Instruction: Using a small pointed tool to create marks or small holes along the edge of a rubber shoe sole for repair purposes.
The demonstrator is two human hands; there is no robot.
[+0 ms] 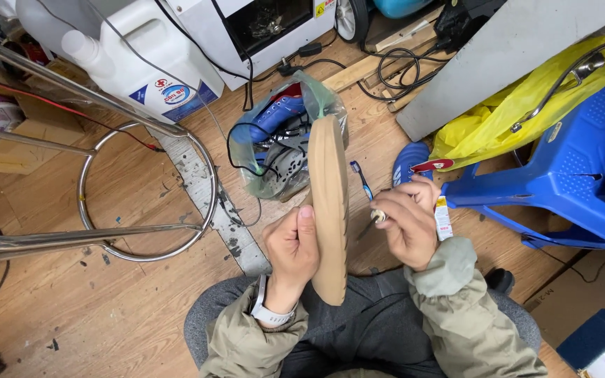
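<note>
We grip the long tan shoe sole [330, 210] edge-on in our left hand [292, 246], fingers clamped round its lower half, so it stands upright above our lap. Our right hand [407, 222], just beside it and apart from the left, is closed on a small glue tube with a red cap [440, 203] and a blue-handled toothbrush [363, 183] whose head points away from us. Behind the sole, a clear plastic bag holding a blue shoe [281, 133] lies on the wooden floor [127, 301], with a blue plastic stool [568, 175] to the right.
</note>
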